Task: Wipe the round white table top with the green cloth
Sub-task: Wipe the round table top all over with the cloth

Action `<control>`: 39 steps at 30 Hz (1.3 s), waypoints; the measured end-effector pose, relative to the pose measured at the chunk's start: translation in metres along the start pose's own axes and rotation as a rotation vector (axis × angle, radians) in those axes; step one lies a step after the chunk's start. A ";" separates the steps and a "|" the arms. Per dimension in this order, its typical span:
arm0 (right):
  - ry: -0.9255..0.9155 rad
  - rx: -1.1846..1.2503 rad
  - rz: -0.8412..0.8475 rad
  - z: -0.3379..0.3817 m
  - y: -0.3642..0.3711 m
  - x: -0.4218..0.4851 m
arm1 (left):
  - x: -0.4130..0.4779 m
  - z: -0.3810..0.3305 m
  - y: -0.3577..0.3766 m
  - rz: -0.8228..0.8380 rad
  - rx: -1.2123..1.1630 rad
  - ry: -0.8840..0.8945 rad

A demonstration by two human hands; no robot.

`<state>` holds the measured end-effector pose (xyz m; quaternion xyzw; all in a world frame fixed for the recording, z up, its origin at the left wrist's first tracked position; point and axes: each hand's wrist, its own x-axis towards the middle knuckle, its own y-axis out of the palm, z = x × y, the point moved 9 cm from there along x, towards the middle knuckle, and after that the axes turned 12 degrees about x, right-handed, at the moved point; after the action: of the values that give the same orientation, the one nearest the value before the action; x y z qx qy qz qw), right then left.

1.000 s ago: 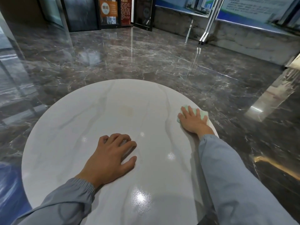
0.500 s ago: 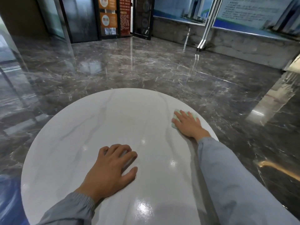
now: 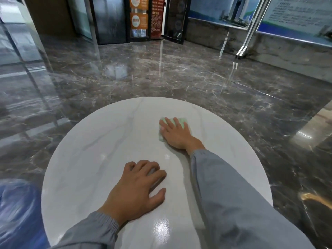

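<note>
The round white counter fills the lower middle of the view. Its top is glossy, with faint grey veins and bright spots of reflected light near the close edge.

The green cloth lies flat on the far right part of the counter, inside the rim and well away from the close edge. The right hand lies on top of it, palm down, with straight, slightly spread fingers pressing it against the surface. The hand is flat and does not grip the cloth. Pale green shows past the fingertips, between the fingers and along the left side of the hand. The right sleeve, grey-blue, runs from the wrist back across the counter to the lower right corner.

The left hand rests on the bare counter near the middle, closer to the person and well apart from the cloth. Its palm faces down, its fingers are loosely bent with the tips on the surface and the thumb out to the right, and it holds nothing. Its grey-blue sleeve comes in from the bottom edge.

Around the counter lies a dark, polished marble floor that mirrors the lights. At the far side stand dark glass doors with orange posters, a slanted metal post and a blue-edged display board. A blurred blue shape sits at the lower left; I cannot tell what it is.
</note>
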<state>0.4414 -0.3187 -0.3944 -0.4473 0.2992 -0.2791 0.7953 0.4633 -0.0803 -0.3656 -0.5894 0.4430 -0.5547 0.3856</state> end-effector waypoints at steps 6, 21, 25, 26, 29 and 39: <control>-0.173 0.048 0.016 0.027 0.018 -0.019 | -0.001 -0.001 -0.001 -0.004 0.005 0.013; -0.031 -0.054 0.002 0.032 0.017 0.004 | -0.001 -0.001 -0.003 -0.071 0.016 0.042; -0.215 -0.074 0.074 0.084 0.047 -0.019 | -0.002 0.005 -0.007 -0.129 -0.019 0.003; -0.229 -0.074 0.079 0.082 0.046 -0.026 | -0.003 0.006 -0.007 -0.141 -0.031 -0.002; -0.153 -0.048 0.049 0.044 0.025 -0.037 | -0.008 0.009 -0.012 -0.136 -0.077 0.014; 0.211 0.024 -0.071 -0.009 0.007 -0.032 | -0.086 0.120 -0.058 -0.163 0.051 -0.208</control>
<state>0.4144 -0.2974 -0.3971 -0.4163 0.3616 -0.3563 0.7543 0.5891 0.0149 -0.3478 -0.6677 0.3372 -0.5311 0.3979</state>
